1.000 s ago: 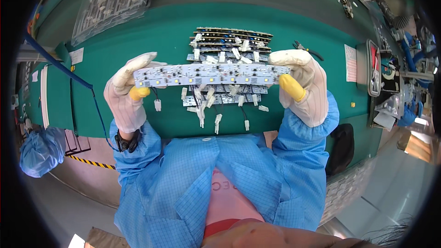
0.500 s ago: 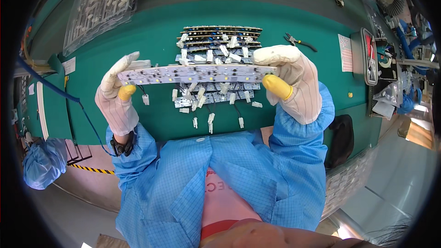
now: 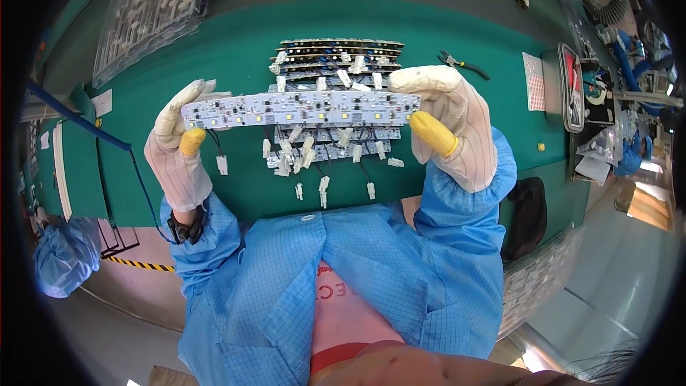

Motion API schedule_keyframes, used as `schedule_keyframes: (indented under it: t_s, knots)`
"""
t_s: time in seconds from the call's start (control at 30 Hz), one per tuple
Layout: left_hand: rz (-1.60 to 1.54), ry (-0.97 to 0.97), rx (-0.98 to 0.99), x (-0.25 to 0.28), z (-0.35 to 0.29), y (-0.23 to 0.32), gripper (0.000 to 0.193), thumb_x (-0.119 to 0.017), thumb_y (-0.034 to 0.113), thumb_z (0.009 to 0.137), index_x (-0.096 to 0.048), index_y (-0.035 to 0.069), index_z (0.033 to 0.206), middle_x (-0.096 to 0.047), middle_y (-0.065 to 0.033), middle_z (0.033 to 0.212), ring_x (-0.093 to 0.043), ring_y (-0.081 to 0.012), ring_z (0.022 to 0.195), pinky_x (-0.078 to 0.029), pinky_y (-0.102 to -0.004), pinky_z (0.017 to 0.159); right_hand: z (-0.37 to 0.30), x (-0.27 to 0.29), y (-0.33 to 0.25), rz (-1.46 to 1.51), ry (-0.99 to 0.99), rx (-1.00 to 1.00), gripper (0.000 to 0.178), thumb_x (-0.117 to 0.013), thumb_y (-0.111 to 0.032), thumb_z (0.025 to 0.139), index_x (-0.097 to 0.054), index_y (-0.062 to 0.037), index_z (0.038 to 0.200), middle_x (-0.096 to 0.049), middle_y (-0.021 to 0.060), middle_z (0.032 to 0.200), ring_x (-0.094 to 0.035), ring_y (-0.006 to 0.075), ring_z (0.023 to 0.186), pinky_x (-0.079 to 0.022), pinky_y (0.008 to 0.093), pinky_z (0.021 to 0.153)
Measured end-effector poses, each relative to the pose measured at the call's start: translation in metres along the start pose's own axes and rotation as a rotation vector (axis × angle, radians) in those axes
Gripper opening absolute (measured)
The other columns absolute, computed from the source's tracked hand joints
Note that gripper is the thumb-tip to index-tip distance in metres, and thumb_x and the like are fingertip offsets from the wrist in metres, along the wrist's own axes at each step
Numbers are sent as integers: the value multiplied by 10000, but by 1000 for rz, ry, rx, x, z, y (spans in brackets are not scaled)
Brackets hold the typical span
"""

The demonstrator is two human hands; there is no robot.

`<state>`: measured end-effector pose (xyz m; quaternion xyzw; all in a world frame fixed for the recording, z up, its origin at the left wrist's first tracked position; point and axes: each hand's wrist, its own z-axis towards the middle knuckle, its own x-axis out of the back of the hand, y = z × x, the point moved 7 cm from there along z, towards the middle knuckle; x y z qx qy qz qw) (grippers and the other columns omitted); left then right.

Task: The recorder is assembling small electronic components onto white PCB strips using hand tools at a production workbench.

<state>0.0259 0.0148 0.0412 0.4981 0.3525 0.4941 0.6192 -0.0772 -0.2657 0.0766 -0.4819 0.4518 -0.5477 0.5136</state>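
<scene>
Between my gloved hands I hold a long white LED circuit board strip [image 3: 300, 109], its face with chips and small yellowish LEDs turned up toward me. My left hand [image 3: 181, 139] grips its left end, and my right hand [image 3: 454, 125] grips its right end; both thumbs wear yellow finger cots. A short cable with a white connector [image 3: 222, 165] hangs near the strip's left end. Below and behind the held strip lie several similar boards [image 3: 336, 151] with white plugs on dark wires. A row of boards standing on edge [image 3: 341, 48] sits beyond them.
Pliers [image 3: 463, 64] lie right of the boards on the green mat [image 3: 457, 36]. A clear tray of white connectors [image 3: 153, 11] is at far left. A metal box [image 3: 569, 89] and label sheet [image 3: 534, 81] stand at right. A blue cord [image 3: 78, 132] crosses the left side.
The held strip has tilted so that more of its component face shows. Both hands keep their grip on its ends; the whole view has shifted slightly.
</scene>
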Motion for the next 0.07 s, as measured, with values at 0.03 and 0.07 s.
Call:
schedule_keyframes:
  t_s: [0.03, 0.07]
  knots:
    - [-33, 1, -19, 1, -2, 1, 654, -695, 411, 802, -532, -62, 1223, -616, -191, 1153, -610, -242, 1031, -457, -334, 928, -1, 1, 3, 74, 42, -64, 432, -645, -152, 828, -491, 22, 1192, -639, 131, 966, -524, 71, 595, -377, 186, 531]
    - [-47, -8, -37, 1, -2, 1, 641, -694, 388, 813, -522, -62, 1235, -618, -193, 1147, -606, -273, 1051, -459, -347, 931, -1, 0, 1, 146, 87, -127, 503, -698, -278, 826, -507, 10, 1192, -624, 122, 1015, -548, 86, 682, -397, 186, 625]
